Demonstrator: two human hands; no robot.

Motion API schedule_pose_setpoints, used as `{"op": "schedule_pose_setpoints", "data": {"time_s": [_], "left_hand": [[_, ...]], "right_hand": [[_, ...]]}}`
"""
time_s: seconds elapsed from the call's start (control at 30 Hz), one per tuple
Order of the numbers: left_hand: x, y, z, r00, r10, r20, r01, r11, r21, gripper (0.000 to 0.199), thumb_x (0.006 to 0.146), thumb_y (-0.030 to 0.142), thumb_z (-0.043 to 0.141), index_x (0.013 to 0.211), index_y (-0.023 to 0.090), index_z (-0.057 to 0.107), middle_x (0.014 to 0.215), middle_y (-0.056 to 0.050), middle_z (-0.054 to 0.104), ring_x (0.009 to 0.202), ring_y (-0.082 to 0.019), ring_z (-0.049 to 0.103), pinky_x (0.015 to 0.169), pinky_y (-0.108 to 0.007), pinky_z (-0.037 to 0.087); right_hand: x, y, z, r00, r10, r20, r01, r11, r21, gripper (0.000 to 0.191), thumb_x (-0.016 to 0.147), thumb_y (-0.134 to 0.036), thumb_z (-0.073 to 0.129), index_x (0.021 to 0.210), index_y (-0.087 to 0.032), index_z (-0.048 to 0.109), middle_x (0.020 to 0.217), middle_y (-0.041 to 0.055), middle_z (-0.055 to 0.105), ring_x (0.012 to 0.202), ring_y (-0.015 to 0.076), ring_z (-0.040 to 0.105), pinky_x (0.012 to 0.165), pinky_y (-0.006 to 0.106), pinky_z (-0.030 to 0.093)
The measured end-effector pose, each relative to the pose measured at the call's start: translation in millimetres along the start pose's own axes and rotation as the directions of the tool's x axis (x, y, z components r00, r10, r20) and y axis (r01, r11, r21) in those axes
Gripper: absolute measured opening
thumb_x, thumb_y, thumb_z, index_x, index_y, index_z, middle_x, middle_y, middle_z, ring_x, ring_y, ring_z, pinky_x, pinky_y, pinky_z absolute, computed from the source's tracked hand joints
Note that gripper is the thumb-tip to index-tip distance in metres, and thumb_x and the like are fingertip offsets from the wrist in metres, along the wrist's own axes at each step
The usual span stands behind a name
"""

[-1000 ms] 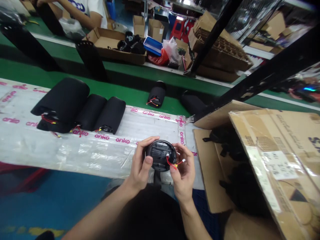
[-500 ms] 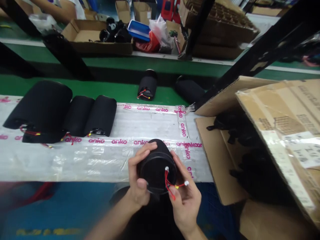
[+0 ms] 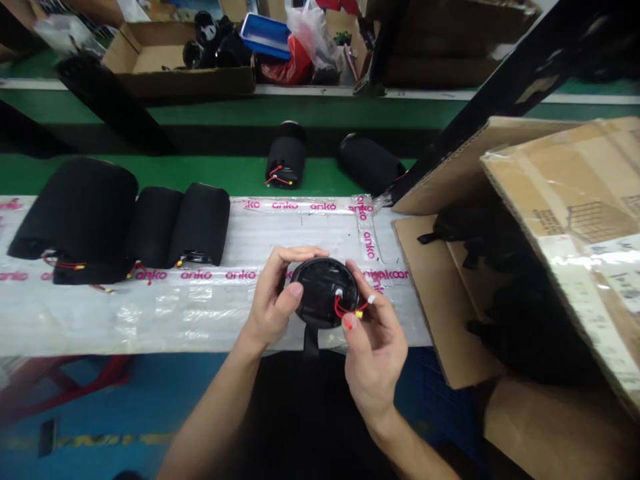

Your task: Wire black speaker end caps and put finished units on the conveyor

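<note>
Between my two hands is a black cylinder, apparently a speaker body, its round end facing me. Thin red wires with white and yellow connectors come out of that end. My left hand is closed around its left side, the thumb on the end's rim. Around the right side curls my right hand, its thumb and fingertips beside the wires. Whether they pinch a wire is unclear. A black strap hangs below the cylinder.
Several similar black cylinders lie on the taped white mat at left. Two more are on the green bench behind. An open carton holding black items stands at right. Beyond are a cardboard tray and a blue tray.
The cylinder and both hands have moved up and farther over the mat. Its end now tilts up more towards me. The hands keep their hold, and the camera view has shifted slightly.
</note>
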State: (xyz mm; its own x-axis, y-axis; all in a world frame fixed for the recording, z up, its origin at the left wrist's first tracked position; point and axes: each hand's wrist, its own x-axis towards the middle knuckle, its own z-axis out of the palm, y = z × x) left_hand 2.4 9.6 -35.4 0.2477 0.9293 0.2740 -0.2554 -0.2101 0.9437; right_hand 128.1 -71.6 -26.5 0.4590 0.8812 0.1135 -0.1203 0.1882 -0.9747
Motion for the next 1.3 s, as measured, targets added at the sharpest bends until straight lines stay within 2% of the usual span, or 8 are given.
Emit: {"op": "schedule_pose_setpoints", "data": {"time_s": [0.1, 0.23, 0.43, 0.77, 0.87, 1.0, 1.2, 1.3], "left_hand": [[14.5, -6.9, 2.0, 0.995, -0.057, 0.084, 0.059, 0.998, -0.025, 0.049, 0.102, 0.057, 0.056, 0.128, 0.018, 0.069, 0.13, -0.013, 0.075, 0.118, -0.032, 0.071, 0.105, -0.045, 0.055], [14.6, -6.1, 10.4, 0.998, -0.051, 0.036, 0.053, 0.998, -0.037, 0.056, 0.103, 0.059, 0.048, 0.131, 0.016, 0.07, 0.133, -0.013, 0.074, 0.117, -0.032, 0.072, 0.106, -0.044, 0.055], [28.3, 9.1, 0.9, 0.96, -0.188, 0.209, 0.193, 0.981, -0.003, 0.045, 0.104, 0.05, 0.053, 0.124, 0.016, 0.074, 0.127, -0.011, 0.077, 0.118, -0.031, 0.071, 0.103, -0.04, 0.055], [34.6, 6.2, -9.3, 0.936, -0.244, 0.254, 0.287, 0.947, -0.144, 0.038, 0.101, 0.046, 0.062, 0.124, 0.017, 0.074, 0.129, -0.012, 0.077, 0.121, -0.032, 0.072, 0.105, -0.043, 0.056], [32.4, 1.0, -10.7, 0.957, -0.218, 0.19, 0.251, 0.952, -0.175, 0.04, 0.098, 0.044, 0.067, 0.132, 0.021, 0.067, 0.128, -0.01, 0.078, 0.122, -0.031, 0.072, 0.104, -0.043, 0.056], [27.5, -0.3, -0.2, 0.975, -0.152, 0.16, 0.168, 0.982, -0.089, 0.044, 0.106, 0.048, 0.048, 0.123, 0.016, 0.074, 0.127, -0.012, 0.078, 0.118, -0.03, 0.072, 0.105, -0.041, 0.054], [27.7, 2.9, 4.9, 0.983, -0.135, 0.122, 0.135, 0.991, 0.009, 0.047, 0.106, 0.046, 0.045, 0.116, 0.014, 0.077, 0.123, -0.012, 0.08, 0.115, -0.031, 0.073, 0.102, -0.04, 0.054], [28.5, 2.4, 3.8, 0.985, -0.132, 0.109, 0.13, 0.991, 0.027, 0.048, 0.106, 0.048, 0.044, 0.115, 0.014, 0.077, 0.123, -0.012, 0.08, 0.115, -0.031, 0.073, 0.103, -0.04, 0.054]], "right_hand": [[10.8, -0.8, 2.0, 0.999, -0.039, -0.025, 0.038, 0.999, -0.03, 0.036, 0.1, -0.028, 0.071, 0.135, -0.027, 0.072, 0.15, 0.0098, 0.07, 0.144, 0.0343, 0.064, 0.125, 0.066, 0.046], [14.0, -4.3, 0.4, 0.996, -0.088, -0.022, 0.082, 0.978, -0.193, 0.032, 0.101, -0.031, 0.068, 0.132, -0.024, 0.074, 0.148, 0.0109, 0.071, 0.144, 0.0344, 0.063, 0.125, 0.063, 0.046], [12.9, -1.4, 0.7, 0.997, -0.076, -0.033, 0.072, 0.992, -0.108, 0.032, 0.1, -0.034, 0.071, 0.131, -0.026, 0.073, 0.146, 0.0092, 0.074, 0.139, 0.0328, 0.068, 0.123, 0.063, 0.048], [15.2, -5.5, -7.3, 0.999, 0.005, 0.032, -0.002, 0.997, -0.076, 0.028, 0.098, -0.034, 0.075, 0.124, -0.026, 0.073, 0.148, 0.0103, 0.072, 0.142, 0.032, 0.066, 0.125, 0.062, 0.047], [14.7, -5.6, -5.3, 0.999, 0.003, 0.044, -0.001, 0.999, -0.053, 0.027, 0.099, -0.033, 0.074, 0.125, -0.026, 0.073, 0.15, 0.0101, 0.071, 0.143, 0.0317, 0.065, 0.125, 0.061, 0.047], [15.7, -6.0, -10.0, 0.999, -0.019, 0.038, 0.024, 0.988, -0.15, 0.032, 0.101, -0.037, 0.072, 0.131, -0.025, 0.074, 0.149, 0.0106, 0.072, 0.141, 0.032, 0.067, 0.124, 0.061, 0.049], [40.5, 9.1, -50.0, 0.912, -0.109, 0.396, 0.194, 0.964, -0.182, 0.074, 0.081, -0.028, 0.095, 0.149, -0.032, 0.067, 0.157, 0.0079, 0.066, 0.149, 0.0327, 0.059, 0.129, 0.059, 0.043], [52.3, 8.4, -56.5, 0.88, -0.194, 0.433, 0.328, 0.908, -0.261, 0.074, 0.08, -0.025, 0.095, 0.147, -0.034, 0.067, 0.154, 0.0081, 0.068, 0.147, 0.0322, 0.061, 0.128, 0.06, 0.044]]}}
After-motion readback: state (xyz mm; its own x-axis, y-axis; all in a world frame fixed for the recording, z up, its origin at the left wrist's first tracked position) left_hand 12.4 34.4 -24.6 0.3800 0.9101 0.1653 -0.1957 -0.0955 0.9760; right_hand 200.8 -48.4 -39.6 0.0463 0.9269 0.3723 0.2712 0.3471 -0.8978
